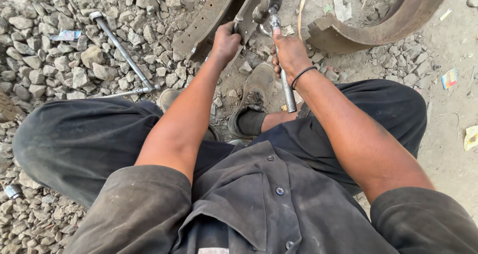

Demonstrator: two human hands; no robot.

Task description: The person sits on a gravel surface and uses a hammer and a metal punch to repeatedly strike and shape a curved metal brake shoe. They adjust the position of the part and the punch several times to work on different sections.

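The curved brake shoe (214, 20) lies on the gravel ground (50, 60) before the boot (256, 92), the left hand (225, 42) closed on its edge, the right hand (289, 52) gripping a steel hammer (279, 50).

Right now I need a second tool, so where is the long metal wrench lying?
In the head view the long metal wrench lies on the stones at upper left, beyond the person's left knee and left of the left hand.
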